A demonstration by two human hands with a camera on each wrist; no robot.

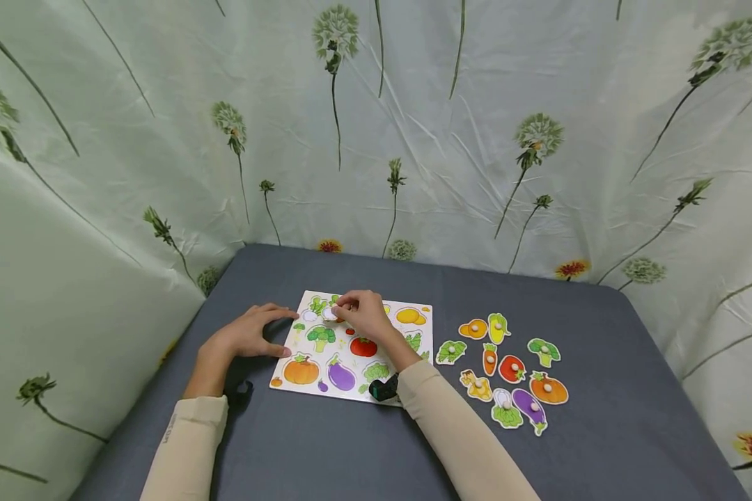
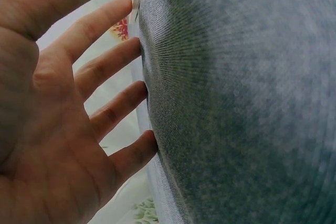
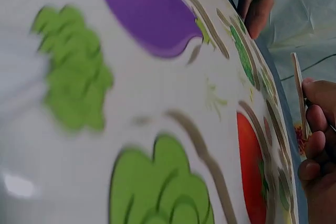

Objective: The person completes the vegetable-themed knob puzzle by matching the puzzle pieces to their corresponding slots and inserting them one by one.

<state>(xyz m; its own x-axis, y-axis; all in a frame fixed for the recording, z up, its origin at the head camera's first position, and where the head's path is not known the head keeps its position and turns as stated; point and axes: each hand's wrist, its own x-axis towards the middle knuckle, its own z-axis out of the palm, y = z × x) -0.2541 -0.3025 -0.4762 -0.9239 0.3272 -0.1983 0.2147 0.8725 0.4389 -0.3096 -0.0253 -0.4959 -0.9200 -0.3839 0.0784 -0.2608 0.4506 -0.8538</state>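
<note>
1. Puzzle board (image 1: 345,350), one: toward table's (image 1: 313,452) far edge.
2. Loose pieces (image 1: 511,369), ten: toward right edge.
3. Right hand (image 1: 368,316): pinches one piece (image 3: 297,72) over board.
4. Left hand (image 1: 251,332): fingers relaxed, at board's left edge.

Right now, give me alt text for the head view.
A person's right hand holds a puzzle piece over a white vegetable puzzle board, the left hand at its left edge. Ten loose knobbed pieces lie to the board's right on a dark gray tabletop.
</note>
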